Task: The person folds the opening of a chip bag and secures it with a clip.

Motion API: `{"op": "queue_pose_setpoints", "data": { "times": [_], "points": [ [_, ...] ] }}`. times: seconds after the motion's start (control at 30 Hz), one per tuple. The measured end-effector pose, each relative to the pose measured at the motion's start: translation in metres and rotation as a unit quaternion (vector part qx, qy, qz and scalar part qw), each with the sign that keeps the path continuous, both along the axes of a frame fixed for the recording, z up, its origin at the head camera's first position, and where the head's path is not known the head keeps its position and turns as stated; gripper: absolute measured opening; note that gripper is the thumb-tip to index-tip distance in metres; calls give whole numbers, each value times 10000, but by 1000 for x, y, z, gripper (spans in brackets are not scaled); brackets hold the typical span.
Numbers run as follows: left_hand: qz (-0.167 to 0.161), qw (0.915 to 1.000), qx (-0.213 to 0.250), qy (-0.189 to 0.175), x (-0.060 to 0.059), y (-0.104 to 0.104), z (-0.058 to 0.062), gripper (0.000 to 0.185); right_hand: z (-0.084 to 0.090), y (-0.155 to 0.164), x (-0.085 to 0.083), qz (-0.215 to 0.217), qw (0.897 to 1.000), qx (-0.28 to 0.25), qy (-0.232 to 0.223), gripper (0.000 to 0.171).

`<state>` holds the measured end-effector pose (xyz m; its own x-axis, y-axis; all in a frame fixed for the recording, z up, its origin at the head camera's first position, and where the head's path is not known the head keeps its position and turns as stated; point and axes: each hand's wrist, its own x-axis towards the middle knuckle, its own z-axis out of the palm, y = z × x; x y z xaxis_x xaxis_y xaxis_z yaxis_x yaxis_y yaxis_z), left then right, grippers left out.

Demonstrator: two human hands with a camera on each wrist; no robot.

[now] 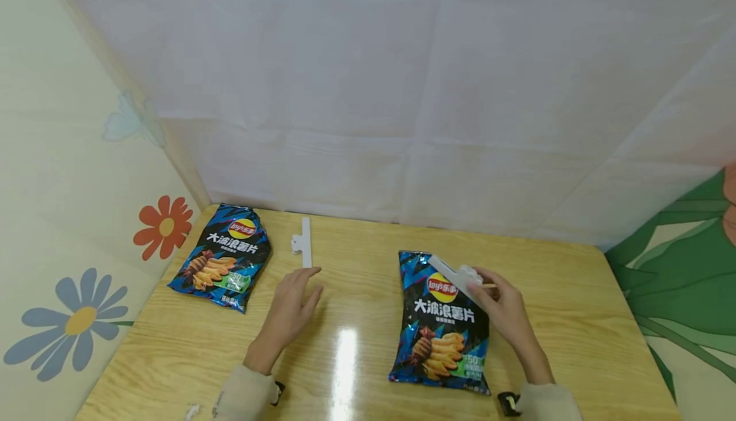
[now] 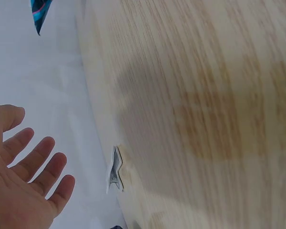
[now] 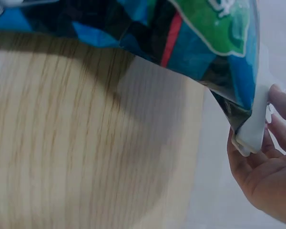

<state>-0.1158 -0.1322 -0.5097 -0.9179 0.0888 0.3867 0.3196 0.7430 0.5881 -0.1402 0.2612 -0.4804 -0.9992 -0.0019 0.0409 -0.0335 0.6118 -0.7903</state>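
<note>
Two dark blue chip bags lie on the wooden table (image 1: pixel 368 370). One chip bag (image 1: pixel 221 264) is at the far left; the other chip bag (image 1: pixel 439 328) (image 3: pixel 200 43) is right of centre. My right hand (image 1: pixel 497 303) (image 3: pixel 264 167) pinches a white clip (image 1: pixel 457 277) (image 3: pixel 255 126) at this bag's top right corner. A second white clip (image 1: pixel 305 242) (image 2: pixel 114 169) lies near the back, just beyond my left hand (image 1: pixel 293 306) (image 2: pixel 28 186). That hand hovers with straight, spread fingers and holds nothing.
A white cloth backdrop (image 1: pixel 368 89) hangs behind the table. Flower-patterned panels (image 1: pixel 75 216) close in the left side, and a green leaf panel (image 1: pixel 684 293) the right. A glare spot (image 1: pixel 345 344) shines between my hands.
</note>
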Motion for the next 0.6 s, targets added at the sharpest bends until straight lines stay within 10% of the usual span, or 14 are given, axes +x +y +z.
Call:
{"op": "queue_pose_setpoints", "data": {
  "times": [0.6],
  "points": [
    [390, 9988, -164, 265, 0, -34, -4, 35, -13, 23, -25, -304, 9984, 449, 166, 43]
  ]
}}
